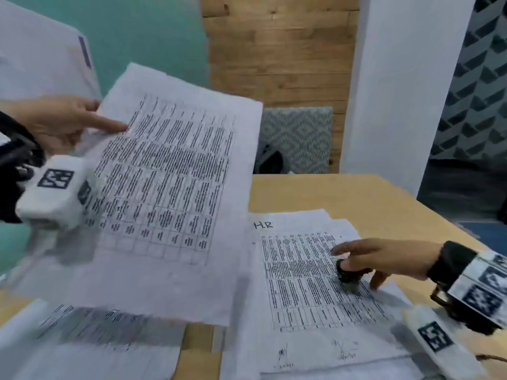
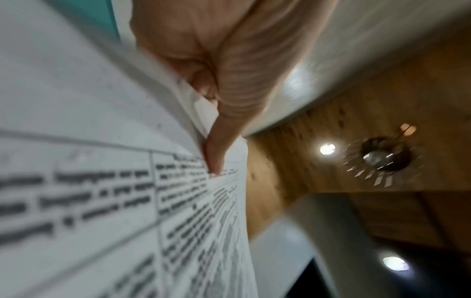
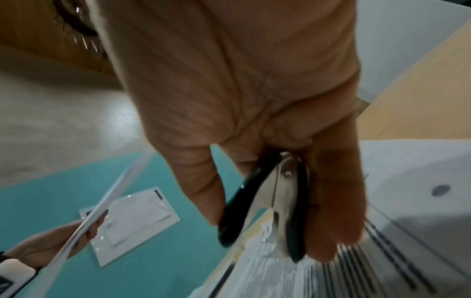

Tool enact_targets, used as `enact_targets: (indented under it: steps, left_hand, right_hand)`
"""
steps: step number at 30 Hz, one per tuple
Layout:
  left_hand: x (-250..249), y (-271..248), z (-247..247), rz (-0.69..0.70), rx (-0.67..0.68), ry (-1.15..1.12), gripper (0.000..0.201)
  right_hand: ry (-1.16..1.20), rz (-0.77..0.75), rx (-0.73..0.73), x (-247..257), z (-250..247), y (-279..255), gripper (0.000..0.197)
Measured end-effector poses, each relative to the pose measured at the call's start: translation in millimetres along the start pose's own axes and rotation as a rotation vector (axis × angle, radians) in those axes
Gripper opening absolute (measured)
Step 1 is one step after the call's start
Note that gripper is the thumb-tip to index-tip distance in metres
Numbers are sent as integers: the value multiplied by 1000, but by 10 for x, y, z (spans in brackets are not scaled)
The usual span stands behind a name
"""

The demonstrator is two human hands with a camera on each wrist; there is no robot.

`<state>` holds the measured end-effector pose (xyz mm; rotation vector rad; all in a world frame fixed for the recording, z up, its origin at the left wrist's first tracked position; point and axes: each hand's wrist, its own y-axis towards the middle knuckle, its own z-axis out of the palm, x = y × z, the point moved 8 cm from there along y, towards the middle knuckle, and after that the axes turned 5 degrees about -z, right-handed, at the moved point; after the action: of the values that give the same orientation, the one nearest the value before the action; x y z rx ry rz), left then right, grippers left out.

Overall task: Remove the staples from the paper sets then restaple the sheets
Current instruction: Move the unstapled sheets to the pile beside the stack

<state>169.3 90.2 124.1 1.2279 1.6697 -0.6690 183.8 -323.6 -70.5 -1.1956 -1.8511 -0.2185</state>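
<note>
My left hand (image 1: 63, 119) holds a printed sheet (image 1: 170, 187) up in the air over the table's left side, thumb on its printed face and fingers behind. The left wrist view shows the thumb (image 2: 216, 157) pressing that sheet (image 2: 102, 181) near its top corner. My right hand (image 1: 381, 259) grips a black and metal staple remover (image 1: 347, 272) and holds it down on a second printed set (image 1: 315, 283) marked "HR" lying flat on the table. In the right wrist view the staple remover (image 3: 275, 199) sits between thumb and fingers, its tips at the paper (image 3: 280, 268).
More printed sheets (image 1: 90, 341) lie at the front left of the wooden table (image 1: 343, 193). A white envelope (image 1: 41, 58) lies on the teal floor at far left. A patterned chair (image 1: 296, 138) stands behind the table, beside a white wall.
</note>
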Motion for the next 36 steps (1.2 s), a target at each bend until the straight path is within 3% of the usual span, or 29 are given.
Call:
enact_targets:
  steps: [2, 5, 9, 12, 15, 17, 19, 25, 28, 32, 36]
  left_hand:
    - [521, 123, -88, -130, 18, 126, 9]
    - [1293, 318, -127, -295, 107, 302, 27]
    - [2047, 409, 13, -443, 211, 463, 13]
    - [2271, 399, 69, -492, 184, 598, 31]
    - [2110, 315, 122, -537, 81, 681, 62]
    - [1810, 339, 173, -412, 19, 838, 74]
    - [1489, 376, 361, -269, 72, 969, 73]
    - [638, 283, 1575, 48, 419, 1241, 50]
    - [456, 324, 2279, 197, 545, 1285, 47]
    - [476, 369, 2993, 252, 606, 1302, 55]
    - [596, 510, 3267, 201, 621, 1246, 62]
  right_hand:
    - [-101, 51, 17, -17, 57, 28, 29]
    - [-221, 71, 50, -4, 72, 36, 28]
    - [-303, 52, 101, 29, 92, -11, 30]
    - [-314, 39, 111, 18, 85, -26, 30]
    - [-304, 26, 107, 0, 71, -11, 29]
    - [-310, 15, 105, -3, 68, 3, 29]
    - [-325, 3, 103, 3, 68, 20, 28]
    - [-350, -13, 98, 23, 62, 42, 38]
    - [-357, -19, 98, 37, 63, 32, 39]
    - [-365, -29, 95, 43, 64, 29, 40]
    - [-373, -41, 94, 36, 65, 29, 42]
